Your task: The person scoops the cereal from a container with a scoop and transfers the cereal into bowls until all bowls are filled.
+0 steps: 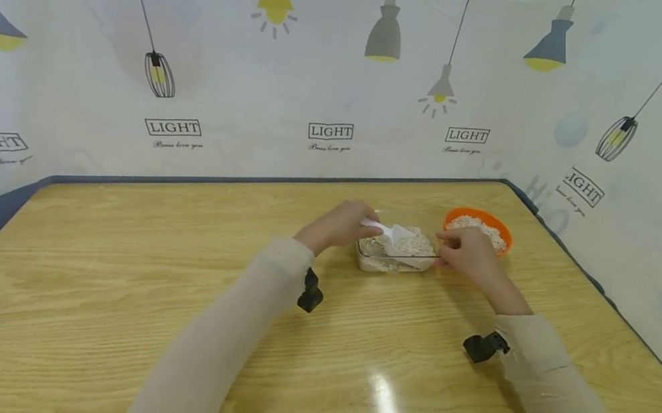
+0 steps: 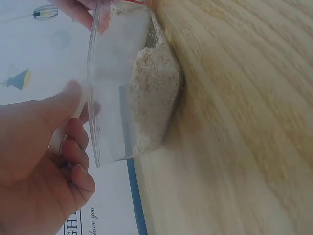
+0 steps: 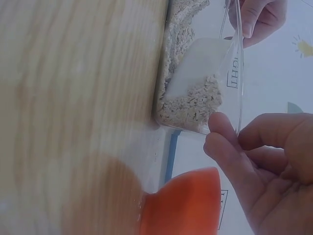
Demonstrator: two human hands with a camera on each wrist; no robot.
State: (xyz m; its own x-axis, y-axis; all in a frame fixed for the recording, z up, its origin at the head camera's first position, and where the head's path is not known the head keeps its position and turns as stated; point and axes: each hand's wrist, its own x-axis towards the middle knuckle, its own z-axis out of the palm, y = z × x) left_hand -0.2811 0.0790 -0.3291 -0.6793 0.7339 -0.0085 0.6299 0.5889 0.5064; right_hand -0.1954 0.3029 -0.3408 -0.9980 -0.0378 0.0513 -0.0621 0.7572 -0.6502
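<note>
A clear rectangular container [image 1: 369, 262] partly filled with pale flakes that look like oats [image 2: 156, 81] stands on the table. My left hand [image 1: 341, 224] grips the handle of a white scoop [image 1: 396, 235] over the container's left side. The scoop's head lies in among the flakes, seen through the clear wall in the right wrist view. My right hand [image 1: 471, 253] pinches the container's right rim between thumb and fingers [image 3: 222, 147].
An orange bowl [image 1: 508, 241] of similar flakes stands just behind my right hand, near the table's right edge. The wooden table [image 1: 135, 287] meets a patterned wall covering [image 1: 258, 91] at the back and right.
</note>
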